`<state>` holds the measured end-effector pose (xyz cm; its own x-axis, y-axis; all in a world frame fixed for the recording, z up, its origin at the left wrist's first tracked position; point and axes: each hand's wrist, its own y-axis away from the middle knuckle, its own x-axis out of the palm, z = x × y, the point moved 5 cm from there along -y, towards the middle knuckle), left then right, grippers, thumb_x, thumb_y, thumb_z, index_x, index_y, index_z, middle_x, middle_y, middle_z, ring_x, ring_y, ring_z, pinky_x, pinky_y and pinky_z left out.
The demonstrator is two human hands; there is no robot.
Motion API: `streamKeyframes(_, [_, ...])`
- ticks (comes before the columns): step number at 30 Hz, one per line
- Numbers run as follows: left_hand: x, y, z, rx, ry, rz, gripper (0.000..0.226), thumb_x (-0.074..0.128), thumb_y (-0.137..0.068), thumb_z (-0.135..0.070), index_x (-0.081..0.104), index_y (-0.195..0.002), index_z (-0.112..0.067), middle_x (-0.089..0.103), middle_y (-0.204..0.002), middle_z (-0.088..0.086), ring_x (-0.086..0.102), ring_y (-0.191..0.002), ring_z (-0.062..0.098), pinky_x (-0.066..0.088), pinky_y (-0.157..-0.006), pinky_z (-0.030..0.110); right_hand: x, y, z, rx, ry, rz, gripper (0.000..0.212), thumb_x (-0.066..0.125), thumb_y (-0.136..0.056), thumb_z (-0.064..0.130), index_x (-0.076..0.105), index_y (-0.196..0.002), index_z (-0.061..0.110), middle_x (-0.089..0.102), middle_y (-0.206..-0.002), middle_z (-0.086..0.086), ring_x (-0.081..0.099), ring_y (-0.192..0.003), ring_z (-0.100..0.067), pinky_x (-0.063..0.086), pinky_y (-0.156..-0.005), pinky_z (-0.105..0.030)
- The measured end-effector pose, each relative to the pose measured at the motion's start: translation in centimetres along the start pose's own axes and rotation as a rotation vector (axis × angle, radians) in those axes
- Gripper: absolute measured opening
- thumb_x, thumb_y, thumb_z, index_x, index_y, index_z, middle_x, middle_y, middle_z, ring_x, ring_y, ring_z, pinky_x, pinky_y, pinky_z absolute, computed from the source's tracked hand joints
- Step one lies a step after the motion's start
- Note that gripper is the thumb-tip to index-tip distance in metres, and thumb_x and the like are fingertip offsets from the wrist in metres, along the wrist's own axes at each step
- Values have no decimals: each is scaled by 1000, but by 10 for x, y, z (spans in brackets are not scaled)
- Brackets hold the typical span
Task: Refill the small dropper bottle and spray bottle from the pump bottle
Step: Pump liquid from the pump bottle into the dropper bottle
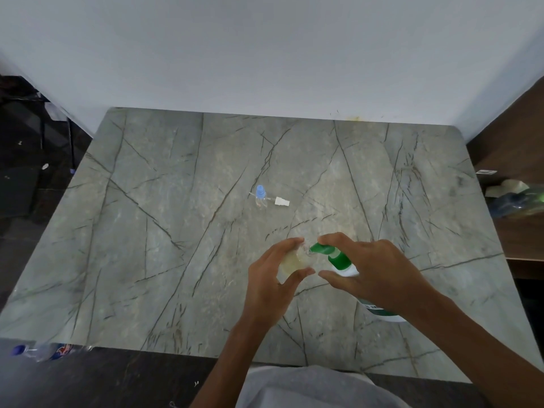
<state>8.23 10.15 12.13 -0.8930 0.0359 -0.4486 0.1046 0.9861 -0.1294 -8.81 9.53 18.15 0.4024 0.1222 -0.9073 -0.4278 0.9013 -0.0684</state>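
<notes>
Green nozzle (320, 248) leftward toward spray bottle (294, 262)

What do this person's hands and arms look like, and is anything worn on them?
Both are bare. The left hand and right hand show no gloves, rings or watch, and the forearms have no sleeves as far as the view reaches. A grey garment shows at the bottom edge.

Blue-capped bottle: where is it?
In the head view the blue-capped bottle stands centrally on the table, beyond the left hand and right hand, a white piece just right of it.
</notes>
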Motion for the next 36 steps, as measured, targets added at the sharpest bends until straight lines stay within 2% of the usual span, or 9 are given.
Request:
streamKeyframes(4, [2, -1, 1, -1, 8, 10, 51, 79, -78, -31, 56, -123, -33, 65, -116, -15, 62, -105, 1, 56, -86, 26, -2, -1, -1, -11, -4, -4, 52, 58, -79, 57, 39, -121, 32, 71, -78, 6, 61, -54, -7, 55, -54, -21])
streamKeyframes(11, [-1, -3, 3, -30, 34, -3, 50, 70, -78, -50, 54, -124, -36, 59, -115, -28, 62, -105, -1, 54, -86, 20, -4, -2, 4, 3, 18, 36, 67, 61, -78, 58, 26, -131, 37, 71, -83, 6, 62, -57, -9, 53, -60, -22])
streamKeyframes(18, [1, -6, 3, -30, 28, -9, 50, 70, -78, -50, 55, -124, -35, 62, -115, -22, 63, -104, 1, 55, -85, 22, -5, -5, 3, 2, -12, 7, 65, 68, -75, 53, 32, -127, 34, 70, -77, 6, 60, -52, -7, 52, -54, -19])
streamKeyframes(22, [1, -7, 1, -16, 17, -6, 49, 76, -78, -40, 55, -123, -35, 64, -115, -17, 64, -102, 2, 56, -83, 23, -4, -6, 0, 13, -8, -3, 60, 65, -75, 55, 35, -123, 34, 70, -76, 5, 61, -51, -8, 52, -53, -19])
streamKeyframes(26, [3, -7, -1, -2, 4, 7, 48, 70, -79, -47, 54, -123, -37, 58, -113, -30, 62, -103, -1, 55, -84, 21, -5, -6, -1, 7, -25, -33, 53, 55, -75, 59, 40, -118, 31, 71, -76, 5, 60, -51, -8, 51, -53, -18])
streamKeyframes(28, [4, -6, 0, -13, 3, 4, 48, 69, -79, -49, 53, -123, -38, 57, -113, -32, 62, -103, -3, 55, -84, 20, -5, -6, -1, 8, -11, -10, 56, 58, -76, 60, 37, -121, 32, 70, -76, 6, 59, -52, -6, 50, -54, -16])
streamKeyframes(31, [3, -7, 3, -38, 11, -7, 49, 68, -79, -52, 53, -123, -37, 59, -114, -28, 63, -103, -1, 56, -84, 22, -3, -6, 0, 8, 7, 29, 66, 64, -76, 58, 30, -129, 36, 71, -80, 7, 59, -54, -6, 48, -57, -17])
streamKeyframes(33, [2, -7, 4, -44, 16, -15, 50, 69, -78, -51, 54, -123, -36, 63, -115, -21, 64, -103, 1, 57, -84, 25, -3, -5, 0, 14, -1, 41, 69, 62, -77, 59, 26, -132, 38, 70, -81, 7, 54, -54, -3, 48, -58, -17])
streamKeyframes(36, [2, -7, 4, -53, 35, -16, 50, 72, -78, -48, 57, -123, -32, 67, -115, -13, 65, -102, 3, 57, -83, 27, -3, -5, 1, 25, -6, 54, 69, 60, -78, 60, 23, -133, 40, 70, -82, 7, 59, -57, -7, 51, -60, -20])
